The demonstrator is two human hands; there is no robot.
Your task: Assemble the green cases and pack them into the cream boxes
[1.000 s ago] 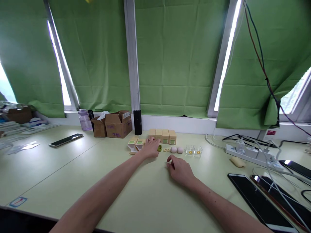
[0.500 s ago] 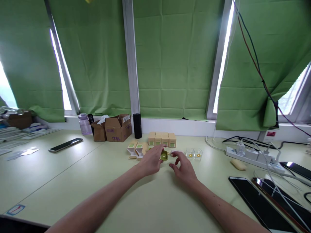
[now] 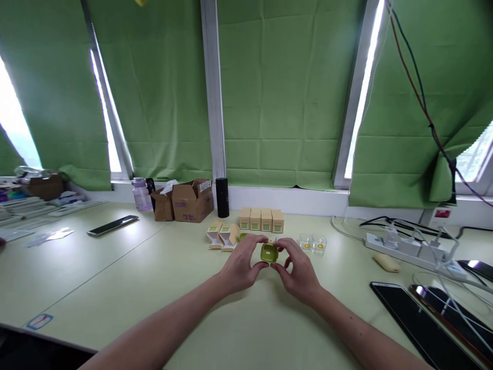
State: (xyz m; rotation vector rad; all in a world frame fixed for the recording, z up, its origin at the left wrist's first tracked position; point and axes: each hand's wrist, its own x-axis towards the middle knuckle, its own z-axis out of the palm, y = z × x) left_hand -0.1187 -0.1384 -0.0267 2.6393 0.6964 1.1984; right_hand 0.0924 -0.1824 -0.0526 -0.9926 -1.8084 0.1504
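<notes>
Between left hand [image 3: 243, 263] and right hand [image 3: 299, 270] | olive-green case [image 3: 269, 253], squarish, hollow, round-cornered | both grips pinching it

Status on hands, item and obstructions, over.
Left hand and right hand gripping green container. Hollow inside showing. Four small boxes standing beyond, not blocking.

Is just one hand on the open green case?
No, the left hand and the right hand both hold the open green case.
</notes>
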